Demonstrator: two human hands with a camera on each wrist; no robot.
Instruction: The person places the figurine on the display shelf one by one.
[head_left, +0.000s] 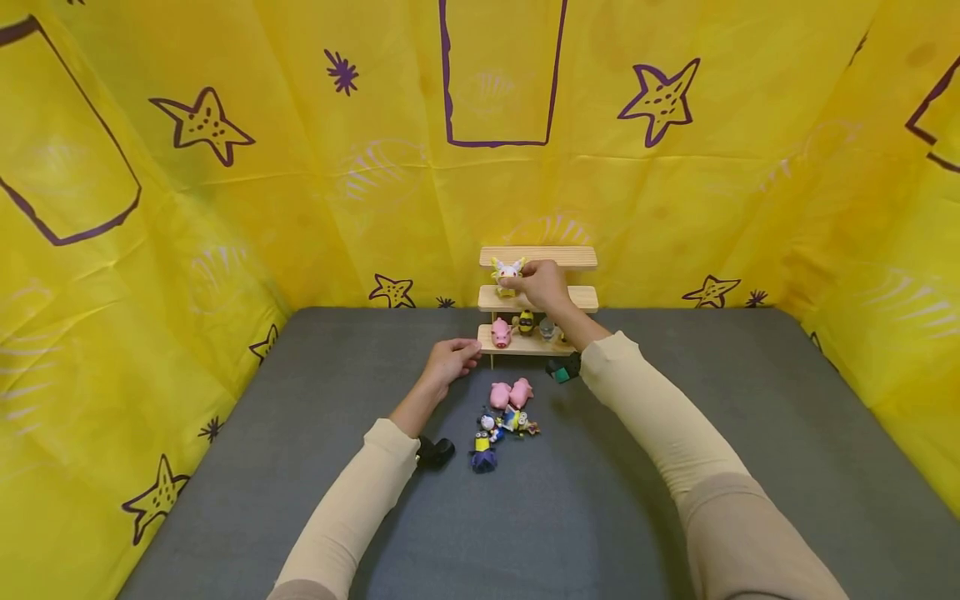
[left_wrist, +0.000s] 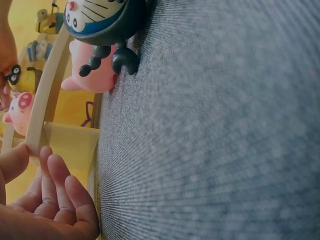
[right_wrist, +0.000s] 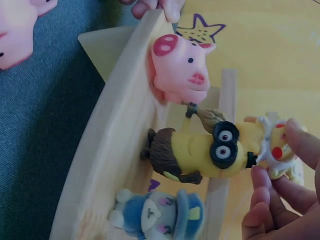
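Left hand (head_left: 452, 361) at eight o'clock of the three-tier wooden shelf (head_left: 573, 257); thumb and fingertips pinched on the left end of the bottom board (head_left: 521, 347). On the grey cloth (head_left: 360, 375), between six and seven o'clock: a yellow-and-purple Minion (head_left: 482, 450), two pink pigs (head_left: 500, 396) side by side. Another pig (head_left: 501, 332) sits at the bottom board's left end. Above it, at ten o'clock of the shelf's middle, a Pikachu-like figurine (head_left: 507, 277), held upright at the middle tier: yellow, white covering about the head, yellow points at eleven and one o'clock, red cheek spots. Contact with the board: cannot tell. Below, a goggled Minion (right_wrist: 200, 155), brown skirt. Right hand (head_left: 546, 286) at the figurine's three o'clock, thumb and fingers clamped on it. Under that wrist, a blue-capped bear (right_wrist: 160, 214).
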